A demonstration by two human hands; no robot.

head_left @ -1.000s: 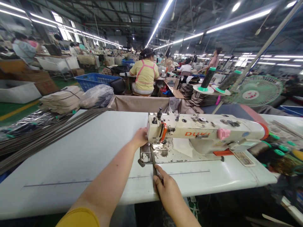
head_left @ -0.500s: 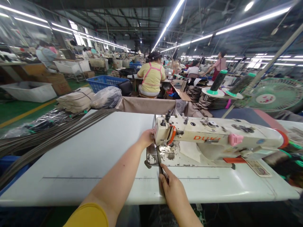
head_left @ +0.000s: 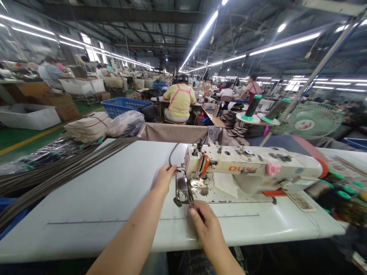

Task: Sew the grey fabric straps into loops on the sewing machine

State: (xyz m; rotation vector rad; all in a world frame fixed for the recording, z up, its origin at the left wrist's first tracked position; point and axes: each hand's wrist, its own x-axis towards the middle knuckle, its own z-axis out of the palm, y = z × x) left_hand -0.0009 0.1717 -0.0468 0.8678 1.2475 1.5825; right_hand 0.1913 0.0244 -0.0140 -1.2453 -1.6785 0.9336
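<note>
A cream sewing machine (head_left: 252, 166) stands on a white table (head_left: 114, 191). A narrow dark strip (head_left: 171, 153) runs under the needle and curls up behind the machine's head. My left hand (head_left: 164, 177) is at the left of the machine head, fingers pinched on the strip where it comes out. My right hand (head_left: 205, 221) lies in front of the needle plate (head_left: 183, 189), fingers closed on the strip's near end.
A long bundle of dark strips (head_left: 65, 168) lies across the table's left side. Stacked beige pieces (head_left: 87, 128) and a plastic bag (head_left: 126, 123) sit behind it. Thread cones (head_left: 252, 107) and a green fan (head_left: 314, 120) stand at right. Other workers sit further back.
My left hand has drawn the strip out to the left, so a loop now shows behind the machine head. My right hand has moved closer to the needle plate.
</note>
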